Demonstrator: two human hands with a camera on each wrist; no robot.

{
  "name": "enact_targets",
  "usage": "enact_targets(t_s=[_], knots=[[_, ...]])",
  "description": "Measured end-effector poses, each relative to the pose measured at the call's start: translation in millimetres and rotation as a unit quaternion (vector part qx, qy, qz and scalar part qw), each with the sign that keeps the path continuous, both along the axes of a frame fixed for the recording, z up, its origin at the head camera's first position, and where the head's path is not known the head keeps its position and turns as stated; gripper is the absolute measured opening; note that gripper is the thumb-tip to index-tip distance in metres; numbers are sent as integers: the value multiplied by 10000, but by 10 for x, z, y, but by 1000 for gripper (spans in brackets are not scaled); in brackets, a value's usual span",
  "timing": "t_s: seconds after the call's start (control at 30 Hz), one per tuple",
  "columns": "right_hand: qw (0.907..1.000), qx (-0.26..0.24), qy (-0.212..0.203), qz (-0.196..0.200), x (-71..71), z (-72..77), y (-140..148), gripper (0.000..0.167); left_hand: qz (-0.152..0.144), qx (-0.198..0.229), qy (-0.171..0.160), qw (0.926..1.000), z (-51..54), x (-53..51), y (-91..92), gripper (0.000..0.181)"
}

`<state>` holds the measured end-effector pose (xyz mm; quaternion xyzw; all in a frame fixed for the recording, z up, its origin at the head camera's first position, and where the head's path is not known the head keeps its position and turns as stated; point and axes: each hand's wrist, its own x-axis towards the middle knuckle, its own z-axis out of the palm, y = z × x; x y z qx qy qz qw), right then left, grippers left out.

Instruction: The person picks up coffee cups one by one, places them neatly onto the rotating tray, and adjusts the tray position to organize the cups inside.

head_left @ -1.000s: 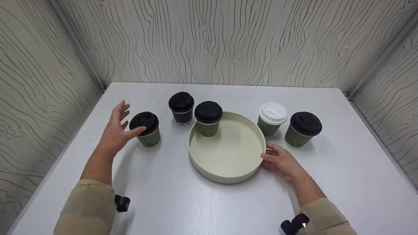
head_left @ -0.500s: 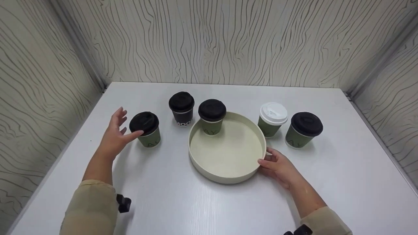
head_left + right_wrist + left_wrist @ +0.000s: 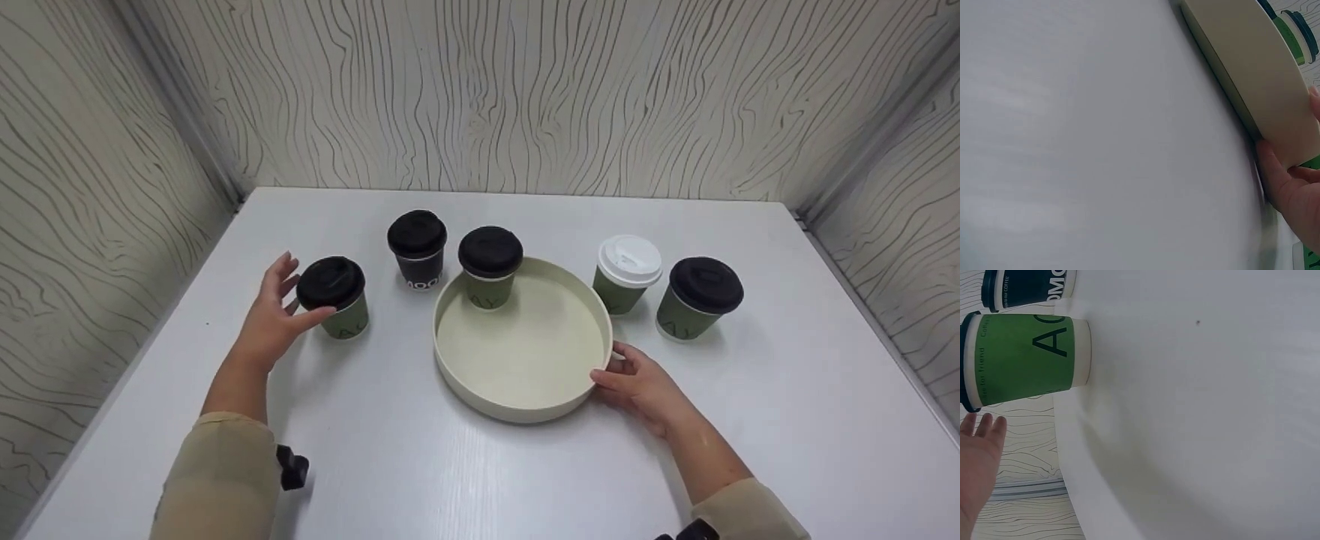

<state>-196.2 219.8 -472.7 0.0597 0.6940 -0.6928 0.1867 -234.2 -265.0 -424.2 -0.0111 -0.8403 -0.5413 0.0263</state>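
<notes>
My left hand (image 3: 274,322) is beside a green paper coffee cup with a black lid (image 3: 346,319), its thumb in front and its fingers along the far left side. In the left wrist view a small gap shows between the fingertips (image 3: 985,424) and this cup (image 3: 1027,357). With my right hand (image 3: 641,390) I hold the round cream tray (image 3: 495,411) at its right side; in the right wrist view fingers lie along the tray wall (image 3: 1258,67). Another black-lidded green cup (image 3: 489,291) stands upright inside the tray, at its back left.
A black cup (image 3: 420,271) with a black lid stands behind the tray's left side. Right of the tray are a white-lidded green cup (image 3: 619,294) and a black-lidded green cup (image 3: 684,319). Patterned walls (image 3: 525,97) enclose the white table (image 3: 390,465).
The cup in the tray has shifted slightly right and back. My left hand has lowered a little and come nearer its cup. My right hand has slid slightly toward me along the tray.
</notes>
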Motion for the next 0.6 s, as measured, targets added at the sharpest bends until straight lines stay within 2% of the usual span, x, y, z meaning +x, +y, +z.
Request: enact_targets(t_s=[0.23,0.43,0.6], knots=[[10000,-14,-38,-46,-10,0,19,78,-78,21,-42,10000,-80,-20,25,105],[10000,-6,-28,-48,-10,5,21,78,-11,-134,-159,9998,-129,-38,47,100],[9999,-94,-54,34,-20,-7,32,79,64,-38,-230,9997,-160,-48,49,101]])
